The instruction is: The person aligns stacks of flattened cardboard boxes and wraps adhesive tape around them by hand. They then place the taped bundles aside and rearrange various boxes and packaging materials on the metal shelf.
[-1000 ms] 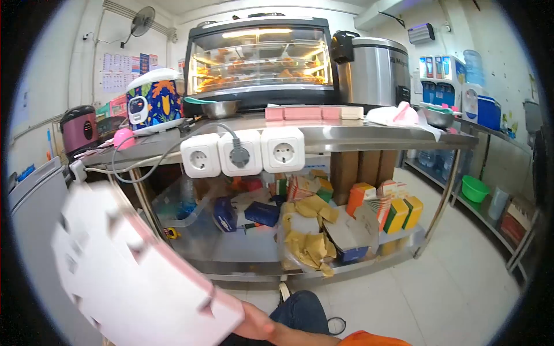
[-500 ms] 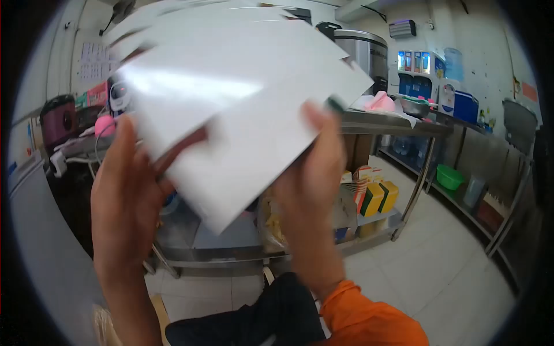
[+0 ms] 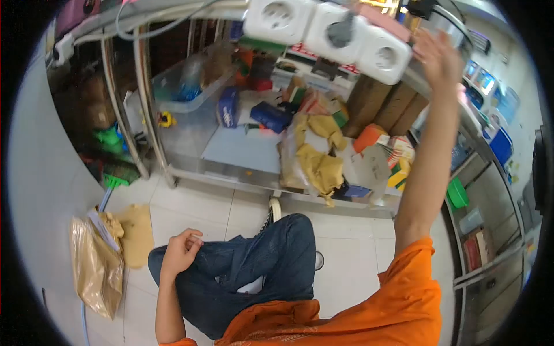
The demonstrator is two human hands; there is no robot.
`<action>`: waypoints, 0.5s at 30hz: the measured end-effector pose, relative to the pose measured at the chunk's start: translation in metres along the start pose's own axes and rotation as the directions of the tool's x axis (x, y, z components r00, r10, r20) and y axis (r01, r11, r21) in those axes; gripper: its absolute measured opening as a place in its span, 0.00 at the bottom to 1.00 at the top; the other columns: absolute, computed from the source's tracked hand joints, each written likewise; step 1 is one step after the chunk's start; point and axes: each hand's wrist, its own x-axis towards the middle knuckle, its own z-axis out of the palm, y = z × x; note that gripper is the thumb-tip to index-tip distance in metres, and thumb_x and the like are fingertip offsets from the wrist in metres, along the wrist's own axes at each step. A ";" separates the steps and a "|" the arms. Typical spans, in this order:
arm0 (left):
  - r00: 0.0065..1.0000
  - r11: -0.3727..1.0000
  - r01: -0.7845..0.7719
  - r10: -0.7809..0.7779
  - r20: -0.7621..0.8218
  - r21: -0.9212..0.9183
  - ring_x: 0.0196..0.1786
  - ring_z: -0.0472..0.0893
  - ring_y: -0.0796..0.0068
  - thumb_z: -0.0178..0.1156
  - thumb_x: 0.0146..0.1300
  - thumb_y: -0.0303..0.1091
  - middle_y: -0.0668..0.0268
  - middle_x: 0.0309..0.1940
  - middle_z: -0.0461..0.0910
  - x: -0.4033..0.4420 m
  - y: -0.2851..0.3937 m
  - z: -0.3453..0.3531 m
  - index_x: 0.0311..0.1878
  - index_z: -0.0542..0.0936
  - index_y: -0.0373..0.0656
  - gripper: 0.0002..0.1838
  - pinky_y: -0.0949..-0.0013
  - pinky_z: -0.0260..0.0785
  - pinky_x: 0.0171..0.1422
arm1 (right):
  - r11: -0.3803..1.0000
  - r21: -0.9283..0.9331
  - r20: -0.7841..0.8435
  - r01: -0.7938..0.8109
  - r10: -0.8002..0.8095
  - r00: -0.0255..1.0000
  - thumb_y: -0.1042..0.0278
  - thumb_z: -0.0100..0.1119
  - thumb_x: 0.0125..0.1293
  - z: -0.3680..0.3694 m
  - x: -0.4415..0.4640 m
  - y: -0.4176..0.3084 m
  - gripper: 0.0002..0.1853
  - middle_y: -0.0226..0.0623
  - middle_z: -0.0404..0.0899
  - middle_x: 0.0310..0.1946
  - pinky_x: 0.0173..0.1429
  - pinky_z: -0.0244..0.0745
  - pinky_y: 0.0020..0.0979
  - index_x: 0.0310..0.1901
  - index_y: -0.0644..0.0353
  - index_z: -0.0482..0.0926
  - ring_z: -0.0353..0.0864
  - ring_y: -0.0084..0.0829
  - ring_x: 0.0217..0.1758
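Observation:
Raised at the upper right, my right hand [image 3: 437,56] is stretched out over the table edge with its fingers apart, beside the end of a white socket strip [image 3: 384,56]. A pink strip-like thing [image 3: 384,22] lies close to its fingertips; I cannot tell whether they touch. A grey plug [image 3: 340,33] sits in the strip's middle socket. My left hand [image 3: 182,251] rests on my thigh [image 3: 222,262], its fingers loosely bent with nothing in them. The white sheets from before are out of view.
Below the metal table, its lower shelf [image 3: 225,176] bears a clear plastic bin [image 3: 190,118], blue packs [image 3: 271,117], crumpled yellow packaging [image 3: 320,164] and boxes [image 3: 398,158]. A brown plastic bag [image 3: 98,265] lies on the floor at left. A side rack holds a green basin [image 3: 457,193].
The view has tipped down. Both hands have let go of the white sheets. My left hand has dropped to my thigh, and my right has reached forward to the table edge.

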 end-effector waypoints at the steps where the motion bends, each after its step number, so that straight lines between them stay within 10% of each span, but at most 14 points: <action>1: 0.999 0.998 0.035 -0.035 0.002 0.046 0.33 0.84 0.72 0.57 0.62 0.24 0.60 0.29 0.84 -0.006 -0.039 0.003 0.45 0.79 0.36 0.09 0.69 0.75 0.40 | 0.979 -0.092 0.031 0.179 -0.177 0.984 0.70 0.52 0.67 0.008 -0.036 -0.013 0.21 0.61 0.73 0.55 0.68 0.67 0.49 0.57 0.76 0.67 0.72 0.51 0.63; 3: 1.000 0.952 0.021 -0.013 -0.027 0.306 0.30 0.85 0.67 0.57 0.59 0.24 0.59 0.29 0.85 -0.015 -0.062 0.006 0.42 0.80 0.38 0.08 0.67 0.76 0.37 | 0.873 -0.162 0.197 0.459 -0.427 0.882 0.64 0.41 0.69 0.022 -0.116 -0.020 0.21 0.60 0.76 0.51 0.66 0.69 0.50 0.54 0.76 0.69 0.76 0.53 0.57; 9: 0.978 0.653 0.099 0.074 -0.194 0.751 0.32 0.82 0.61 0.60 0.59 0.34 0.63 0.27 0.82 0.006 -0.071 0.051 0.35 0.80 0.45 0.05 0.59 0.73 0.35 | 0.618 -0.644 0.601 0.451 0.044 0.798 0.70 0.68 0.56 0.044 -0.301 0.124 0.09 0.39 0.83 0.31 0.42 0.77 0.30 0.37 0.63 0.81 0.83 0.33 0.34; 11: 0.973 0.686 0.165 0.006 -0.233 0.709 0.33 0.82 0.61 0.60 0.59 0.33 0.62 0.28 0.82 0.009 -0.070 0.053 0.35 0.79 0.45 0.04 0.59 0.74 0.35 | 0.621 -0.775 0.491 0.116 0.476 0.730 0.63 0.65 0.59 0.035 -0.318 0.216 0.16 0.43 0.81 0.36 0.46 0.77 0.32 0.44 0.64 0.79 0.83 0.39 0.40; 15: 0.962 0.658 0.204 0.002 -0.273 0.725 0.33 0.82 0.59 0.60 0.59 0.33 0.61 0.29 0.82 0.017 -0.075 0.055 0.35 0.79 0.44 0.04 0.59 0.74 0.36 | 0.072 -0.876 0.440 0.476 0.524 0.730 0.53 0.63 0.59 0.003 -0.315 0.318 0.32 0.54 0.72 0.58 0.60 0.70 0.48 0.61 0.61 0.69 0.76 0.52 0.57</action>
